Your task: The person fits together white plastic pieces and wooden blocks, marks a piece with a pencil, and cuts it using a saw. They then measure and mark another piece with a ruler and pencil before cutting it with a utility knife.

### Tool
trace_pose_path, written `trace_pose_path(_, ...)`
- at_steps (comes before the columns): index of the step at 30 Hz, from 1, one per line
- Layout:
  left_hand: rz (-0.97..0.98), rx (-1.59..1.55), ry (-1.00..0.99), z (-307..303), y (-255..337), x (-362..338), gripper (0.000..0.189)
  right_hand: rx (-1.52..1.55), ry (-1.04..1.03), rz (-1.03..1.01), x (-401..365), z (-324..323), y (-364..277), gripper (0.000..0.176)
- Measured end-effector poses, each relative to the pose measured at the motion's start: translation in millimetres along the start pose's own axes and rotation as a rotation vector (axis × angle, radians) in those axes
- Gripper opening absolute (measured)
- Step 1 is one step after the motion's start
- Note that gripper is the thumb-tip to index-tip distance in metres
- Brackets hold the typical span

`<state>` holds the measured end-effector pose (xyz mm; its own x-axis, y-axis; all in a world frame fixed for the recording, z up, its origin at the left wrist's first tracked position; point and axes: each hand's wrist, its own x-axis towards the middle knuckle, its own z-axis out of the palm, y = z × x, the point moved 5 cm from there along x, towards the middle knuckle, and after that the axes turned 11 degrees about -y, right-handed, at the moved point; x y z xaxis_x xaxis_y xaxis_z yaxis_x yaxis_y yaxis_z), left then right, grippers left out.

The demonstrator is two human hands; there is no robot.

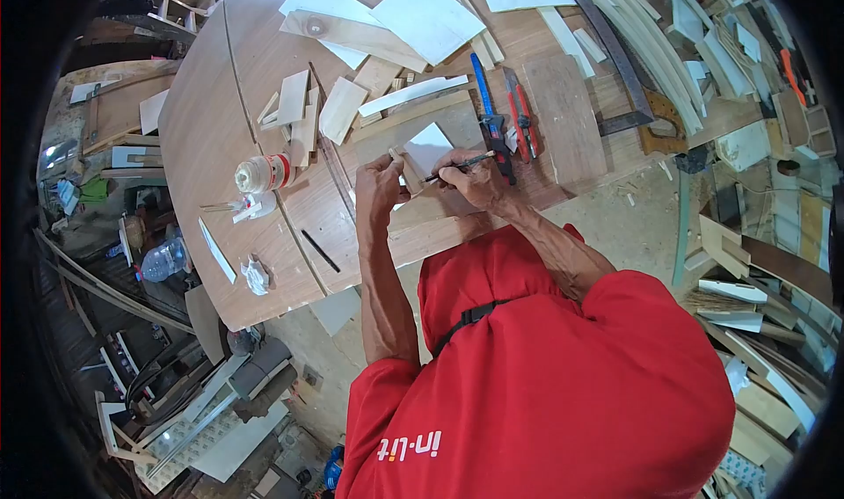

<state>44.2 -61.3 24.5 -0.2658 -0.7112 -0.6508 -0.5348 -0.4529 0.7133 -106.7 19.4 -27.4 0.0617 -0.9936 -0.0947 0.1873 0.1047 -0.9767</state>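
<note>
My left hand [380,184] grips a small strip of pale wood [410,175] between thumb and fingers, near the table's front edge. Close beside it, my right hand [477,181] is closed round a dark pencil [462,164], its point end toward the wood strip. Behind both hands lies a small white-faced board [429,145] on a larger wooden panel. Just past my right hand are a blue caliper [490,110] and a red utility knife [521,119], side by side. The fingertips of both hands are partly hidden.
On the wooden table [202,86] stands a glue jar [264,174] at left, near a crumpled white tissue [256,275] and a dark thin stick [320,250]. White boards [426,22] lie at the back. A try square [620,81] and a flat plank [563,116] are at right.
</note>
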Motion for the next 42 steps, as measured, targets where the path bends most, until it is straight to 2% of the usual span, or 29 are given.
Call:
trace_pose_path(4,0.007,-0.009,0.002,0,0,1,0.033,0.054,0.014,0.023,1,1,2,0.018)
trace_pose_path(21,0.010,0.014,0.013,0,-2,3,0.033,-0.101,-0.002,0.003,1,-1,-7,0.023)
trace_pose_path(31,0.026,-0.012,0.030,0,-3,3,0.032,-0.053,0.005,0.039,1,0,-2,0.023)
trace_pose_path(40,0.037,0.006,0.036,0,-3,4,0.031,-0.050,0.011,-0.006,0,0,-4,0.022)
trace_pose_path(42,0.035,0.030,0.044,0,-2,3,0.030,-0.057,-0.036,0.004,1,0,-1,0.022)
